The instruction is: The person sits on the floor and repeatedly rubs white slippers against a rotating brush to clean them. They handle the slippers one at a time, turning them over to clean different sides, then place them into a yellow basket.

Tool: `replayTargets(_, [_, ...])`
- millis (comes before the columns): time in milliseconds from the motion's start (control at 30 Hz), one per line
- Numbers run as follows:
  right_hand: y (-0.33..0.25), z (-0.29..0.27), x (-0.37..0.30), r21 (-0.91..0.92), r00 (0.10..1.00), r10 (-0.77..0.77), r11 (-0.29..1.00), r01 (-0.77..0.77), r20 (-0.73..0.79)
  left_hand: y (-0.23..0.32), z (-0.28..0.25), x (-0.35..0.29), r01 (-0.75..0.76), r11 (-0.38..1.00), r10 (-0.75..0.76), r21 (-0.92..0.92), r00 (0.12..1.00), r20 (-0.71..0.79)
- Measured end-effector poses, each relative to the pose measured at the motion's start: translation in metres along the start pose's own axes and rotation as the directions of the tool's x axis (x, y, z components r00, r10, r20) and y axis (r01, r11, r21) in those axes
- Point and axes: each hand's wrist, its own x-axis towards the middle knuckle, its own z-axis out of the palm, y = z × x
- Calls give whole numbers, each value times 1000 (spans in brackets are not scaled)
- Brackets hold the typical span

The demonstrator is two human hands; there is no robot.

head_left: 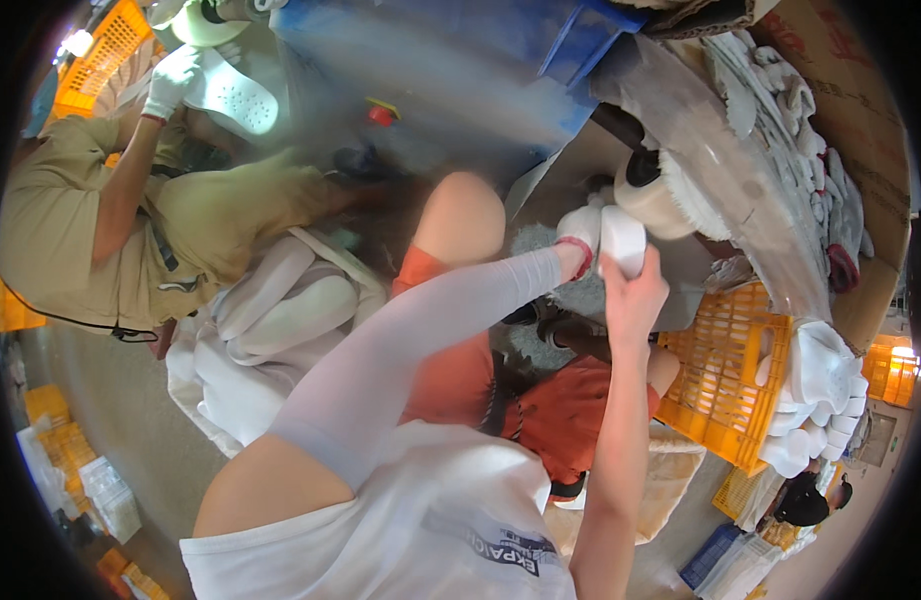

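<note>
My right hand [635,290] is bare and closed around the near end of a white foam shoe [623,240]. Against the shoe's left side is my left hand [580,228], in a white knit glove with a red cuff, its fingers bent at the far end and partly hidden. The shoe stands close to a pale round wheel [670,195] with a fluffy white edge; whether they touch, I cannot tell. A light sleeve covers my left forearm.
At left, a co-worker's gloved hand [170,85] holds a white clog with holes [235,92]. White shoes [290,310] fill a sack on my left. An orange crate [725,375] stands at right, beside more white shoes [815,375]. Worn gloves [780,110] lie at upper right.
</note>
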Motion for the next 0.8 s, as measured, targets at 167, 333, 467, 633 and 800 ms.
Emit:
replayTargets(167, [6, 10, 28, -235, 997, -54, 971, 37, -63, -1, 20, -2, 269, 187, -96, -945, 962, 255])
replayTargets(333, [-36, -17, 4, 270, 984, 27, 960, -76, 178, -22, 38, 22, 669, -52, -157, -742, 728, 667])
replayTargets(467, [-51, -20, -19, 46, 931, 165, 981, -190, 325, -29, 42, 43, 492, 164, -272, -855, 856, 440])
replayTargets(633, [-74, -40, 13, -49, 956, 146, 989, -138, 256, -3, 15, 27, 353, 648, -274, -675, 935, 226])
replayTargets(800, [-109, -72, -47, 19, 963, 99, 994, -107, 252, -10, 24, -2, 403, 326, -329, -855, 897, 297])
